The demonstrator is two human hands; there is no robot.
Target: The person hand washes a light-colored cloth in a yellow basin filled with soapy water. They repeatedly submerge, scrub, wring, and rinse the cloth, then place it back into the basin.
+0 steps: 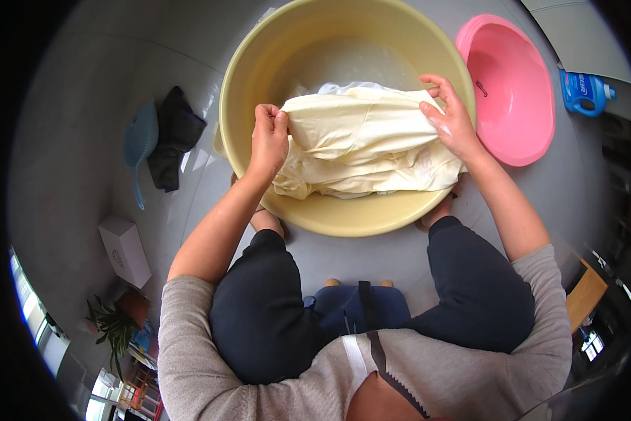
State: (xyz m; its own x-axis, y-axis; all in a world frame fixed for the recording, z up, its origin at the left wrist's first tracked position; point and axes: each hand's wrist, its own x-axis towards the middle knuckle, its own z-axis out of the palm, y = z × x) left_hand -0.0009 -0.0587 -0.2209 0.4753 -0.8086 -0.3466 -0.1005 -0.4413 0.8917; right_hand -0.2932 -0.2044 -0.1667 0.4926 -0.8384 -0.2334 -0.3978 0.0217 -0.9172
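A wet cream-coloured cloth (357,126) is stretched between my two hands over a large yellow plastic tub (347,223). My left hand (269,139) pinches its upper left corner between thumb and fingers. At the cloth's upper right edge is my right hand (449,118), its fingers spread and its thumb against the fabric; whether it grips there is hard to tell. The rest of the cloth lies bunched in the near half of the tub. Behind it, thin whitish material (352,87) shows, with cloudy water (347,66) in the bottom of the tub.
Right of the tub leans a pink plastic basin (521,94), with a blue detergent bottle (584,93) beyond. On the floor at left lie a light-blue plastic scoop (140,139), dark cloth (176,137) and a white box (126,252). A potted plant (113,326) stands lower left.
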